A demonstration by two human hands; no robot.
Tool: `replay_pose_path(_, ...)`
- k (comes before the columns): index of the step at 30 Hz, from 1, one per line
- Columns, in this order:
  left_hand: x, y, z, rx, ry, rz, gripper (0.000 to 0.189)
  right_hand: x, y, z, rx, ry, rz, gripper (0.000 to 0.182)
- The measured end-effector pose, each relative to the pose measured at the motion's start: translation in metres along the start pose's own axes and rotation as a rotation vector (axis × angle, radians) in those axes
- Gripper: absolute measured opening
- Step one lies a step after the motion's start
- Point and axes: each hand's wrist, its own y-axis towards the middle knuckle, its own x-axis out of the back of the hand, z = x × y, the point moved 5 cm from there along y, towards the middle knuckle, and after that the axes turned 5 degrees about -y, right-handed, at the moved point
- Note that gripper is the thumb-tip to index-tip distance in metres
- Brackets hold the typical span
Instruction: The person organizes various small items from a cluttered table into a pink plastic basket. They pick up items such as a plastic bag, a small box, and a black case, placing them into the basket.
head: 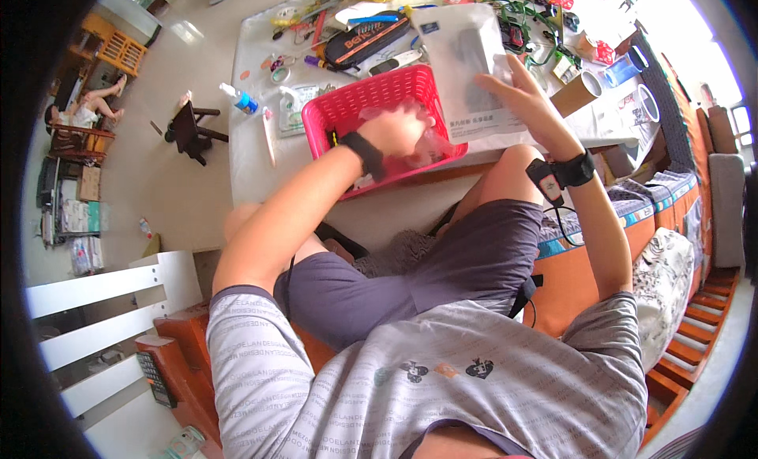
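Note:
My right hand grips the right side of a frosted plastic bag, which is held up beside a red plastic basket. The bag bears printed writing, and a dark shape shows faintly through it. Inside the basket is my left hand, blurred, its fingers among crumpled clear plastic. Whether those fingers are closed on the plastic is not clear. The basket rests at the near edge of a table with a pale cover. My forearm hides part of its contents.
A bottle with a blue label, a white stick-like item and a tape roll lie left of the basket. Behind it is a black zip case. Cups, including a brown one, stand right. A person reclines far left.

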Motion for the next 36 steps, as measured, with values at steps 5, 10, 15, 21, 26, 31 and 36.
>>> replay_pose_path(5, 0.004, 0.007, 0.0, 0.026, -0.306, 0.155, 0.054, -0.008, 0.0, -0.014, -0.029, -0.136, -0.079, 0.075)
replay_pose_path(10, 0.047, -0.021, 0.045, 0.338, -0.396, 0.204, 0.046, -0.049, 0.023, -0.017, 0.079, -0.13, 0.016, 0.06)
replay_pose_path(15, 0.145, -0.094, 0.07, 0.301, -0.287, -0.036, 0.04, -0.073, 0.039, -0.012, 0.182, -0.396, 0.065, 0.061)
replay_pose_path(21, 0.202, -0.148, 0.073, 0.348, -0.303, -0.223, 0.031, -0.084, 0.054, 0.023, 0.408, -0.735, 0.496, 0.059)
replay_pose_path(26, 0.175, -0.148, 0.078, 0.036, -0.148, -0.407, 0.028, -0.149, 0.059, 0.016, 0.26, -1.294, 0.912, 0.058)
replay_pose_path(31, 0.167, -0.137, 0.08, 0.191, -0.161, -0.285, 0.03, -0.17, 0.081, -0.02, 0.477, -1.211, 0.958, 0.045)
replay_pose_path(36, 0.155, -0.125, 0.087, 0.187, -0.288, -0.246, 0.029, -0.175, 0.086, -0.049, 0.523, -0.941, 0.962, 0.052)
